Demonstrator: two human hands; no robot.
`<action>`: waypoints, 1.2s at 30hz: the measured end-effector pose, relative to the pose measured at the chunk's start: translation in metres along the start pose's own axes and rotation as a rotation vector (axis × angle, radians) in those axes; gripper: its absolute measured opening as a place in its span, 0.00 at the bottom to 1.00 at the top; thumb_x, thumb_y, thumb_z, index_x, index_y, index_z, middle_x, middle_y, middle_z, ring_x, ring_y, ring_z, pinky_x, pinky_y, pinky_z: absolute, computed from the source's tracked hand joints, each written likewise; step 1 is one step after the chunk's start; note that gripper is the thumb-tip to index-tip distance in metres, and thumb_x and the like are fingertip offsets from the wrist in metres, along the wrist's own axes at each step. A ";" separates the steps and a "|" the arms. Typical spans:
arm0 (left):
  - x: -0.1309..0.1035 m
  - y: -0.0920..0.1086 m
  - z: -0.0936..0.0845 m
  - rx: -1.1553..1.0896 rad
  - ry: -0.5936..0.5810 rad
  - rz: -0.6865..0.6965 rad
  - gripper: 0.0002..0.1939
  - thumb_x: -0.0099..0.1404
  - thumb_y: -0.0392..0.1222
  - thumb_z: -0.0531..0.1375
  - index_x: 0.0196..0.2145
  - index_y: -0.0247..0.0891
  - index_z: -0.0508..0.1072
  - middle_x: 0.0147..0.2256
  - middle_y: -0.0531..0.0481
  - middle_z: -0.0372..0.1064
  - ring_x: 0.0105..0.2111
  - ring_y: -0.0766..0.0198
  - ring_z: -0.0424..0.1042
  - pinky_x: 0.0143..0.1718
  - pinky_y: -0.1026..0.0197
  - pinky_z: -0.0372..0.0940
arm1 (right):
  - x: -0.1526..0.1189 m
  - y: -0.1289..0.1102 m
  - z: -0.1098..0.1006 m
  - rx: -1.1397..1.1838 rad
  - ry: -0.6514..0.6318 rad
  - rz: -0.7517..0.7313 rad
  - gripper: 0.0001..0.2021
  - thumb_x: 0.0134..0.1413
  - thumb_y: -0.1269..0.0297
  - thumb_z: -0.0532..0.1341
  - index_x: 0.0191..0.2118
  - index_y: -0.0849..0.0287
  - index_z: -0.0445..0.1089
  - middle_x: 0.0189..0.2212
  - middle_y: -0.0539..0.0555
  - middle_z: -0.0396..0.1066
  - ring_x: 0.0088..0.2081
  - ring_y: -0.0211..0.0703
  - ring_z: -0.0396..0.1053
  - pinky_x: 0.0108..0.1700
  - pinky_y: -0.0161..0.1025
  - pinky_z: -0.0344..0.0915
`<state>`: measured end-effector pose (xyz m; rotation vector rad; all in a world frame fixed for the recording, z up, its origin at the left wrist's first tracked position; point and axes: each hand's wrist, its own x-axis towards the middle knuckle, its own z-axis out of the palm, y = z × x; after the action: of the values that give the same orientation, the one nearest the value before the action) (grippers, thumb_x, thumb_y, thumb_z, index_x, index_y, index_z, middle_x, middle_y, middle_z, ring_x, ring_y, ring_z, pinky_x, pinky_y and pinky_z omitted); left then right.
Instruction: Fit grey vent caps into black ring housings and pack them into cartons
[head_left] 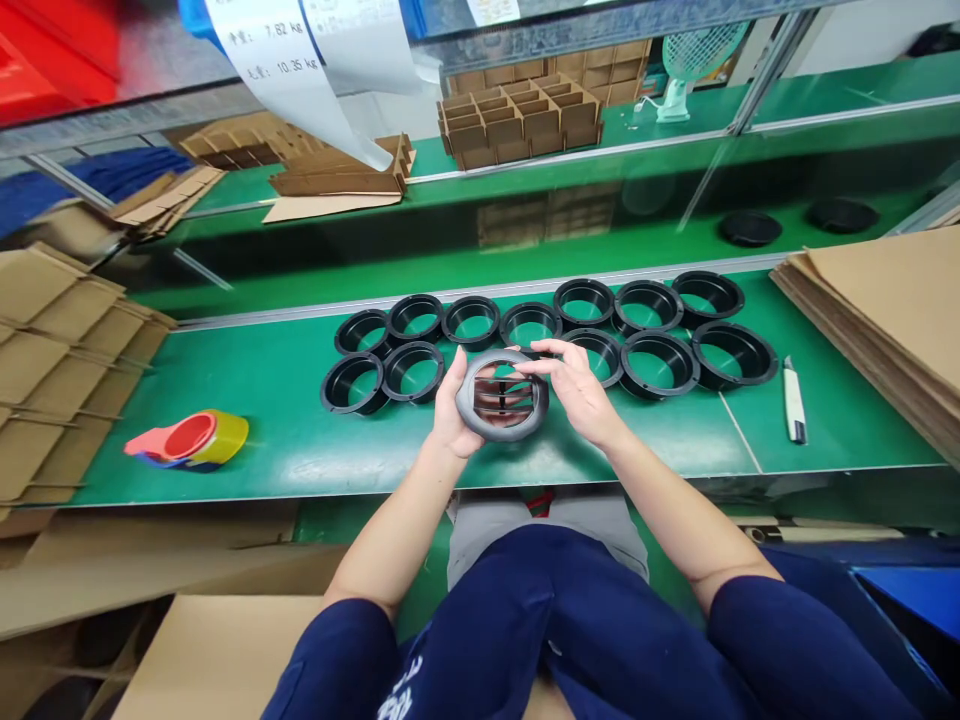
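Green workbench [390, 455] lined with black rings [684, 366], a round slatted part held up at its front

Behind the bench runs a raised green shelf [630, 135], where I can see a cardboard divider grid [521, 125] standing upright and a small mint-coloured fan [675, 100] to its right. Printed paper strips [281, 65] hang over the upper left, one reading 7.82 kg and 10.35 kg. On the bench, the rings sit close together in two uneven rows, open side up, some touching their neighbours.

The round slatted part [504, 391] is just in front of these rows, near the middle, held clear of the bench top. The person's left hand [454, 415] is closed on its left edge. The right hand [574, 385] has its fingers stretched loosely to the upper right edge; whether it grips there, I cannot tell.

Off to the left lies a yellow tape roll [232, 438] in a red holder [150, 442]. Right of the rings lies a white utility knife [793, 400], near a stack of cardboard sheets [892, 300].
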<state>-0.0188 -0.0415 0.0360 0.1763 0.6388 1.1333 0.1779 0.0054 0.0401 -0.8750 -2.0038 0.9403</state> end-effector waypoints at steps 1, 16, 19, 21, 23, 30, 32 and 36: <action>0.002 0.000 0.000 -0.013 -0.004 -0.013 0.37 0.71 0.68 0.50 0.61 0.34 0.71 0.50 0.35 0.77 0.53 0.39 0.76 0.57 0.33 0.68 | -0.003 0.001 -0.001 -0.009 0.000 0.001 0.31 0.75 0.42 0.42 0.54 0.51 0.78 0.58 0.58 0.68 0.64 0.53 0.59 0.69 0.56 0.56; 0.020 -0.035 0.024 0.010 0.096 -0.160 0.28 0.74 0.61 0.53 0.51 0.33 0.77 0.46 0.38 0.79 0.51 0.49 0.77 0.58 0.48 0.71 | -0.029 0.009 -0.003 -0.488 -0.399 -0.131 0.63 0.46 0.29 0.69 0.76 0.62 0.43 0.73 0.72 0.41 0.73 0.66 0.42 0.71 0.66 0.49; 0.022 -0.036 0.025 0.020 0.069 -0.187 0.36 0.72 0.70 0.48 0.56 0.34 0.73 0.53 0.36 0.75 0.57 0.46 0.73 0.60 0.45 0.69 | -0.017 0.016 -0.020 -0.520 -0.307 -0.118 0.58 0.47 0.35 0.71 0.75 0.62 0.48 0.69 0.70 0.49 0.70 0.64 0.49 0.71 0.61 0.53; 0.025 -0.034 0.021 0.077 0.094 -0.196 0.38 0.71 0.70 0.49 0.60 0.36 0.70 0.57 0.34 0.72 0.60 0.45 0.70 0.61 0.42 0.67 | -0.003 0.028 -0.034 -0.655 -0.170 -0.030 0.56 0.48 0.38 0.71 0.74 0.64 0.50 0.68 0.71 0.49 0.68 0.67 0.51 0.70 0.64 0.51; 0.026 -0.033 0.014 0.156 0.153 -0.194 0.35 0.72 0.67 0.51 0.61 0.35 0.68 0.59 0.33 0.70 0.61 0.45 0.69 0.62 0.41 0.66 | 0.011 0.042 -0.046 -0.825 -0.087 0.078 0.54 0.48 0.40 0.71 0.73 0.67 0.53 0.68 0.74 0.49 0.67 0.73 0.51 0.70 0.69 0.46; 0.002 -0.032 -0.013 0.286 0.278 -0.240 0.21 0.74 0.50 0.57 0.56 0.32 0.71 0.54 0.32 0.72 0.56 0.49 0.72 0.61 0.46 0.67 | -0.011 0.043 -0.019 -0.914 -0.282 0.126 0.52 0.52 0.36 0.67 0.73 0.67 0.55 0.67 0.75 0.54 0.68 0.74 0.52 0.68 0.67 0.51; -0.013 -0.029 -0.020 0.309 0.302 -0.261 0.19 0.74 0.48 0.57 0.54 0.32 0.72 0.52 0.33 0.73 0.55 0.49 0.73 0.60 0.47 0.68 | -0.027 0.028 -0.004 -0.888 -0.343 0.081 0.52 0.55 0.33 0.64 0.73 0.66 0.53 0.69 0.75 0.51 0.69 0.73 0.51 0.69 0.68 0.49; -0.039 -0.024 -0.035 0.328 0.345 -0.279 0.17 0.73 0.47 0.58 0.52 0.33 0.74 0.51 0.34 0.74 0.53 0.50 0.74 0.59 0.47 0.68 | -0.032 -0.006 0.004 -0.868 -0.446 0.008 0.48 0.64 0.34 0.55 0.75 0.69 0.48 0.73 0.74 0.42 0.73 0.72 0.41 0.71 0.70 0.42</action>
<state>-0.0298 -0.0928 0.0114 0.1661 1.1221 0.7885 0.1891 -0.0242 0.0325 -1.1834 -2.8646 0.2258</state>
